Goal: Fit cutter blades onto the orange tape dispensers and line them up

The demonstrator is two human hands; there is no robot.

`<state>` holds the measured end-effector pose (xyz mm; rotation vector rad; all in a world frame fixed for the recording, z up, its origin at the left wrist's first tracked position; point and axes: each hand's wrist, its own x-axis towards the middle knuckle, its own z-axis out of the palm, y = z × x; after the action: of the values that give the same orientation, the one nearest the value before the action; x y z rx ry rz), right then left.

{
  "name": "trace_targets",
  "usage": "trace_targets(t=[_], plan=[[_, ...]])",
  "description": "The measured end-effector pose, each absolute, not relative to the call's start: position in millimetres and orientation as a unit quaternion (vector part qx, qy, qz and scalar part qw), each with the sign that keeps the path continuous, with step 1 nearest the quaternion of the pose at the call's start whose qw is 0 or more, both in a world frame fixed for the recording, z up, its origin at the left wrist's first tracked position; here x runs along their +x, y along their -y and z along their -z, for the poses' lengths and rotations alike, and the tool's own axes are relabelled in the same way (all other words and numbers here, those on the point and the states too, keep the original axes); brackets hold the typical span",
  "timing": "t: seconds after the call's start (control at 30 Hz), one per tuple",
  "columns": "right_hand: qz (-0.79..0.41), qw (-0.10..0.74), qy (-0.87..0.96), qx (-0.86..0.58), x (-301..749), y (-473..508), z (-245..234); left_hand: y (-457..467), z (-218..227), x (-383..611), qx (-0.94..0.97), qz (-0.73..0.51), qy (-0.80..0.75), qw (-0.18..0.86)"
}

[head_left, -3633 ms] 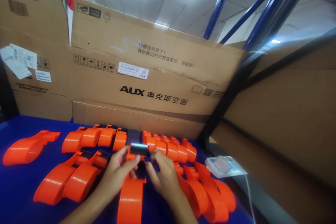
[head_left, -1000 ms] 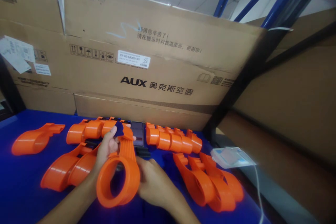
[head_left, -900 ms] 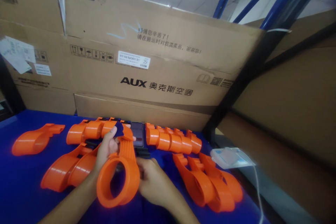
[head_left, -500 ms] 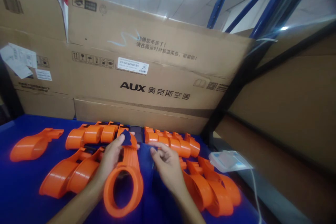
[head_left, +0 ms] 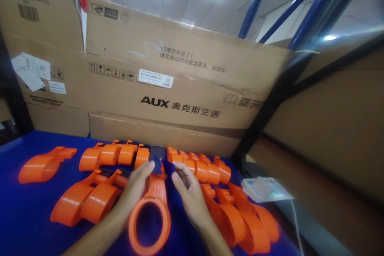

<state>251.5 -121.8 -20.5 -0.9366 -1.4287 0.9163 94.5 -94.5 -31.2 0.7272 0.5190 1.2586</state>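
Now the orange ring-ended part [head_left: 151,218] is held low over the blue table [head_left: 21,216] at 6 o'clock, pinched at its neck by the left hand [head_left: 136,190], while the right hand [head_left: 189,194], lately beneath it, has shifted to 3 o'clock, fingers half-curled, gripping nothing visible.

Shipping label [head_left: 156,78] print — too small.
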Motion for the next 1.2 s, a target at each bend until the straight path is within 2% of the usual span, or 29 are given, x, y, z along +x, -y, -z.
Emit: trace_targets(t=[0.13,0.47,0.73,1.2], plan=[[-0.421,0.538,0.633,-0.364,253.4,119.6,21.5,101.2,28.1,95.1,0.360,-0.568,-0.218,0.707],[-0.352,0.606,0.593,-0.397,259.3,120.7,18.8,113.1,23.6,93.3,0.333,-0.608,-0.247,0.677],[-0.292,0.586,0.658,-0.372,275.6,119.2,12.7,116.1,22.0,94.3,0.375,-0.633,-0.258,0.627],[-0.281,0.568,0.668,-0.391,273.2,118.1,13.3,115.4,21.6,94.3,0.400,-0.633,-0.249,0.614]])
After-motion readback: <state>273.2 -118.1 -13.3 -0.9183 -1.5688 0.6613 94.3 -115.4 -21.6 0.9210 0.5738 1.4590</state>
